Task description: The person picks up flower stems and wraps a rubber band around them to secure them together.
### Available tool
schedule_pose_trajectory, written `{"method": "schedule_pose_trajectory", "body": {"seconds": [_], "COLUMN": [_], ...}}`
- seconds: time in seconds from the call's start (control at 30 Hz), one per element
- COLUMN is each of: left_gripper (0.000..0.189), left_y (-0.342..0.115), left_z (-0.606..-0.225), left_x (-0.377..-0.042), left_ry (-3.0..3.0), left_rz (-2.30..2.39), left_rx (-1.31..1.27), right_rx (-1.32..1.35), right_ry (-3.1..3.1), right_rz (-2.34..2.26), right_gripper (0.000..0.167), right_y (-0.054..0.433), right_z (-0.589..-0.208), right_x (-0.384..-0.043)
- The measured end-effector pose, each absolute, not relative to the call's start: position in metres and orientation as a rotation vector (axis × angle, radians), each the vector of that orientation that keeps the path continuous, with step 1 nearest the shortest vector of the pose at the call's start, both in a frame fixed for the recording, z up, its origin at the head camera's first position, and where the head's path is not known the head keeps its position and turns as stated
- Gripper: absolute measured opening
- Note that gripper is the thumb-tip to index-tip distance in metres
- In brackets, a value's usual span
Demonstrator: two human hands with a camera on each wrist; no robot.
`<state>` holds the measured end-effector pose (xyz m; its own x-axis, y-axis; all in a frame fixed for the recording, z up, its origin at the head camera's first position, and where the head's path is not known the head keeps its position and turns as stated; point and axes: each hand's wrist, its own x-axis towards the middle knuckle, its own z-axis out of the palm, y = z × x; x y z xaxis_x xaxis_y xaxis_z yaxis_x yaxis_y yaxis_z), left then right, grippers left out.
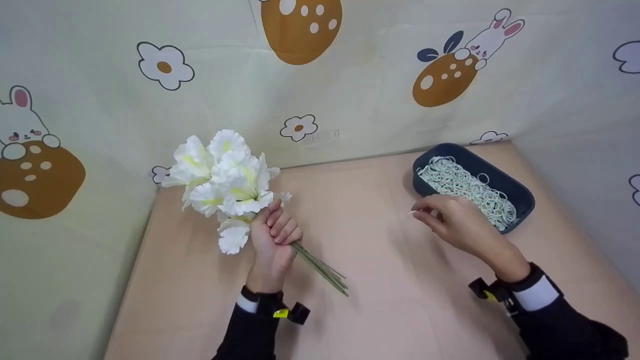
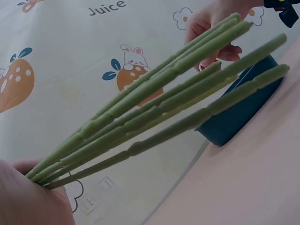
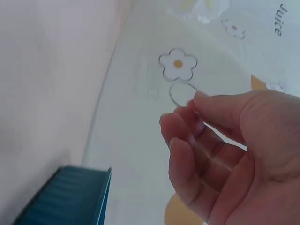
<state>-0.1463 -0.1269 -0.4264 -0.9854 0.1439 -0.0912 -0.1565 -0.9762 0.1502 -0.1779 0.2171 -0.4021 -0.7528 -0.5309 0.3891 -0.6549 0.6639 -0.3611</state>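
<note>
A bunch of white artificial flowers (image 1: pixel 230 172) with yellow-green centres is gripped by my left hand (image 1: pixel 274 237) just below the blooms. Their green stems (image 2: pixel 154 112) stick out past the hand toward the lower right, fanning slightly apart at the ends. Between thumb and fingertips, my right hand (image 1: pixel 457 222) pinches one thin, pale rubber band (image 3: pixel 172 93), whose loop shows in the right wrist view. That hand is in front of a dark blue bin (image 1: pixel 526 200), which holds a heap of pale green rubber bands (image 1: pixel 462 185).
The table (image 1: pixel 370 265) has a light pinkish-beige cover. Behind and beside it hangs a pale cloth (image 1: pixel 360 85) printed with rabbits, flowers and orange fruit shapes. A dark strap with a small camera sits on each wrist.
</note>
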Motion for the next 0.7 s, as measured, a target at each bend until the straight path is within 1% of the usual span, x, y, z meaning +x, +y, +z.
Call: {"method": "schedule_pose_trajectory", "body": {"seconds": [0.2,0.43,0.57,0.7], "left_gripper": [0.039,0.039,0.04,0.039], "left_y": [-0.127,-0.127,-0.126,-0.125], "left_z": [-0.427,-0.428,-0.427,-0.426], "left_x": [-0.146,-0.145,-0.145,-0.145], "left_ry": [0.236,0.229,0.229,0.227], "left_rz": [2.994,3.002,3.009,3.008], "left_rx": [-0.081,-0.065,-0.084,-0.084], "right_rx": [1.232,1.53,1.645,1.703], "right_ry": [-2.576,-2.452,-2.373,-2.316], "right_rz": [0.866,0.935,0.981,1.03], "right_gripper": [0.01,0.013,0.014,0.014], "right_y": [0.197,0.17,0.157,0.146], "right_z": [-0.403,-0.405,-0.407,-0.409], "right_x": [-0.159,-0.136,-0.124,-0.116]}}
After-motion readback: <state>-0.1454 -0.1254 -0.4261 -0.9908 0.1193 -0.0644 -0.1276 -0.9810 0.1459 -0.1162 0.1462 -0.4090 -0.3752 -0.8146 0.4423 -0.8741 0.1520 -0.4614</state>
